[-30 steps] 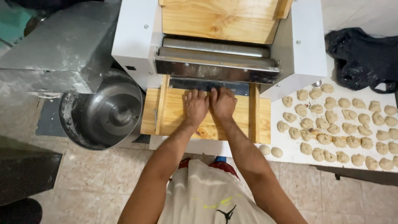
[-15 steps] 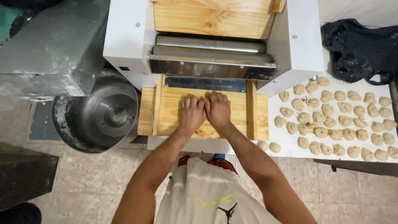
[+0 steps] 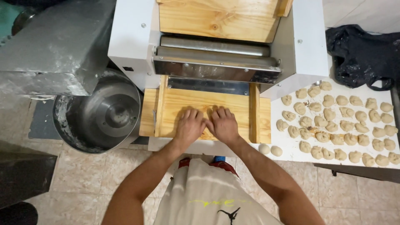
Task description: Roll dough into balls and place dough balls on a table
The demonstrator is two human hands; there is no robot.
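My left hand [image 3: 189,125] and my right hand [image 3: 223,123] lie side by side, palms down, on the wooden tray [image 3: 237,103] at the front of a white dough roller machine [image 3: 310,46]. The fingers are curled over something under the palms; what lies beneath them is hidden. Above the hands sit the machine's metal rollers [image 3: 214,46] and a wooden chute [image 3: 216,18]. Several shaped dough pieces [image 3: 339,125] lie in rows on the white table [image 3: 287,150] to the right.
A large steel mixing bowl [image 3: 100,112] stands to the left of the tray, under a flour-dusted grey metal housing [image 3: 50,46]. A black plastic bag [image 3: 360,56] lies at the back right. The floor below is tiled.
Both hands have slid back from the roller slot toward the tray's front edge, staying pressed together.
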